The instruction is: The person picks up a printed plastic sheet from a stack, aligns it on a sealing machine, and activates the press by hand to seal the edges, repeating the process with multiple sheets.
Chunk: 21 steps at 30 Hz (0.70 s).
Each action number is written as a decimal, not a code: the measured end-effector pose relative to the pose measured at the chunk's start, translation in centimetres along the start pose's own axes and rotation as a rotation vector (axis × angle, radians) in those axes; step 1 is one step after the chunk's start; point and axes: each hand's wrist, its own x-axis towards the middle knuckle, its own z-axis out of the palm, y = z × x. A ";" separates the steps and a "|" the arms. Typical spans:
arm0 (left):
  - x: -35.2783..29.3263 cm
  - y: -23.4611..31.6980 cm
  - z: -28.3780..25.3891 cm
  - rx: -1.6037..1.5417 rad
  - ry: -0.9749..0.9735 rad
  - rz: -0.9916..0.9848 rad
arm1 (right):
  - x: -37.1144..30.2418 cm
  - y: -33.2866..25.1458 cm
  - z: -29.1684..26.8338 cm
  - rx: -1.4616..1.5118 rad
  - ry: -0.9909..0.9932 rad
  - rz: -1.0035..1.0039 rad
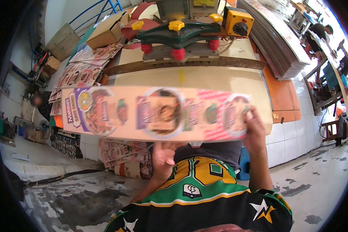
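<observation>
Both hands at one long printed board: right around end, left's grip unclear.

"What did the right hand hold?"
"The right end of a long printed panel."
"And the left hand?"
"It was at the panel's near edge, its grip hard to tell."
"What stood beyond?"
"On the table's far side, a green machine with yellow knobs; left of it, a box and printed sheets; right of it, a tall stack."
</observation>
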 end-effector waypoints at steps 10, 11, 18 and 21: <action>6.8 11.0 -9.7 0.288 0.629 0.190 | -2.2 0.7 2.4 -0.396 -0.390 0.310; 9.1 13.0 -10.6 0.275 0.656 0.213 | -2.1 0.4 2.1 -0.422 -0.382 0.305; 25.8 27.4 -29.2 0.360 0.623 0.073 | -1.7 0.0 1.3 -0.477 -0.407 0.274; 28.0 26.5 -30.3 0.561 0.821 -0.045 | -2.1 0.2 1.2 -0.446 -0.425 0.274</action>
